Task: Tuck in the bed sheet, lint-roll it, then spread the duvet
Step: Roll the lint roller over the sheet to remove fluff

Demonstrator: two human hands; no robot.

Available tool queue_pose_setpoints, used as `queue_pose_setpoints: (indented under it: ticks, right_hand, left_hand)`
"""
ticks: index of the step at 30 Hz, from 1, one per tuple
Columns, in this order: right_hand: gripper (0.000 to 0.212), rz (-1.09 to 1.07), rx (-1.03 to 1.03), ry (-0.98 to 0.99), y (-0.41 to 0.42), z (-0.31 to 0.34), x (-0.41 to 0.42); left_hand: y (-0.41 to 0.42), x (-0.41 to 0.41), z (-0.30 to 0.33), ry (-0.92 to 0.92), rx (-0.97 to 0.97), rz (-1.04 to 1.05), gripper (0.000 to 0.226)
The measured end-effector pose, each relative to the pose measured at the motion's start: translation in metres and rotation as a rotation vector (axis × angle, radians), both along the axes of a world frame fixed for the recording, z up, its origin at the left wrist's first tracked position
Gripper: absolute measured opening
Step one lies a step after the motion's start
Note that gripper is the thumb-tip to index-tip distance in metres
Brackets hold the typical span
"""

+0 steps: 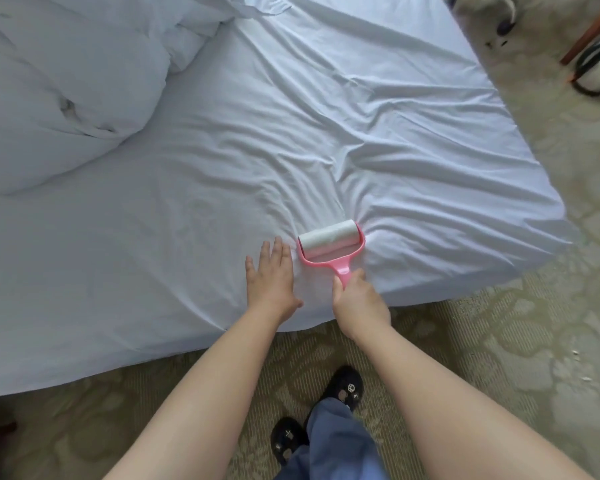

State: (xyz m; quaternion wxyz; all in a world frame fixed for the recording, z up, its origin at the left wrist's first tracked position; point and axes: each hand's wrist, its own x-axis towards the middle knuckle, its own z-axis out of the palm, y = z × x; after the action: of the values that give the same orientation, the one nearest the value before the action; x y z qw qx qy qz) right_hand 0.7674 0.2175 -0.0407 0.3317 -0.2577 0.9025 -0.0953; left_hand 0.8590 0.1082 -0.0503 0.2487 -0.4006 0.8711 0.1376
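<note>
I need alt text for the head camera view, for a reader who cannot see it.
A person's right hand holds a pink lint roller on a wrinkled white bed sheet, while the left hand lies flat beside it. A bunched white duvet sits at the far left.

There is one view only, from a camera worn on the person's head, so no second view shares any of the scene. It looks forward and steeply down from beside the near long edge of the bed (84, 341), facing across the mattress toward its far edge. The wide lens bends the bed's edges and pulls the right near corner into frame. Both forearms reach up from the bottom edge, so the hands sit close to the lens, near mid-frame. The person's feet (343, 386) show directly below on the carpet (551, 323). The far right corner is blurred, perhaps showing furniture legs.
</note>
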Motion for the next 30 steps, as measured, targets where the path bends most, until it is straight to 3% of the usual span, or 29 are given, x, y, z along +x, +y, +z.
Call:
queue_pose_setpoints:
  ticks: [12,19,24,30]
  right_hand:
    - [0.032,0.006,-0.029,0.054,0.064,0.018,0.017]
    - [0.038,0.032,-0.169,0.151,0.043,0.023,-0.010]
    - [0.038,-0.113,-0.063,-0.026,0.036,0.003,-0.025]
    - [0.038,-0.111,-0.051,-0.096,0.049,0.002,-0.018]
  left_hand:
    - [0.024,-0.006,0.019,0.091,0.022,-0.025,0.107]
    - [0.012,-0.019,0.022,0.173,-0.022,0.058,0.104]
    - [0.009,-0.018,0.015,0.171,-0.003,0.073,0.097]
    - [0.018,-0.029,0.012,0.210,0.013,-0.060,0.087]
